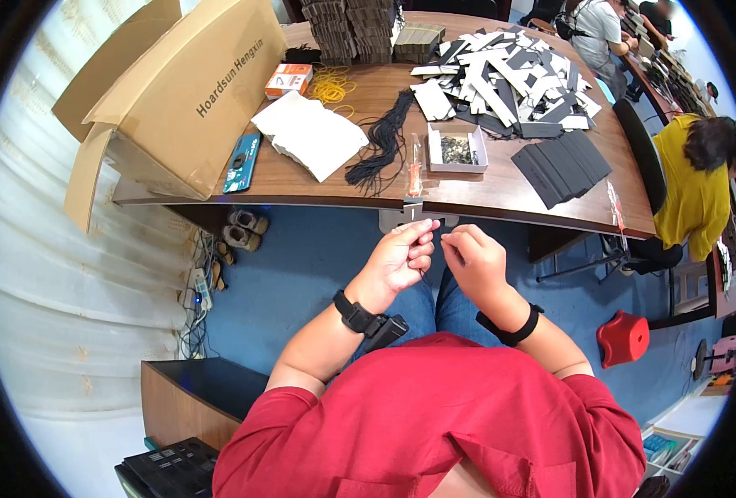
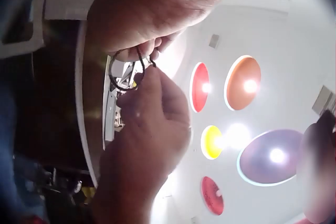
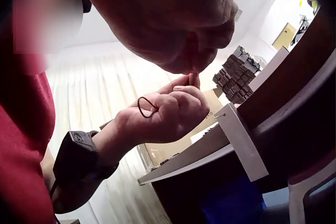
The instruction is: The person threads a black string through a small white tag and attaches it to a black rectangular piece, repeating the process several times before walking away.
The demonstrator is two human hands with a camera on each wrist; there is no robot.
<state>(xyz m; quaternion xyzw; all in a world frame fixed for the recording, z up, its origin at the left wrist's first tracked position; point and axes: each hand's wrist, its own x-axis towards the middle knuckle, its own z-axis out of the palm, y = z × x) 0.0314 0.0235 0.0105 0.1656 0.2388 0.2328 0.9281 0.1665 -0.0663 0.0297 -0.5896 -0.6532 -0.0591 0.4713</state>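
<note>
A looped black cord [image 3: 139, 105] hung from the left hand [image 1: 405, 256], fingers curled round it, the right hand [image 1: 477, 261] pinching it too, near the worktop's [image 1: 301, 195] front edge. Outward lay black cords [image 1: 380, 143] at eleven o'clock, a white tray [image 1: 457, 167] at twelve, and a cardboard box [image 1: 181, 108] reading "Hoardsun Hengxin" at ten.

The person wears a red shirt [image 1: 401, 407], its cloth creased, with short, loose sleeves. Just beyond the shirt show blue jeans [image 1: 418, 317]. Forward of the shirt, to its left, a black strap [image 1: 353, 314] with a buckle rings the left wrist and carries a boxy black device [image 3: 77, 153] with rounded corners. Forward of the shirt, to its right, a black band [image 1: 517, 334] circles the right wrist.
</note>
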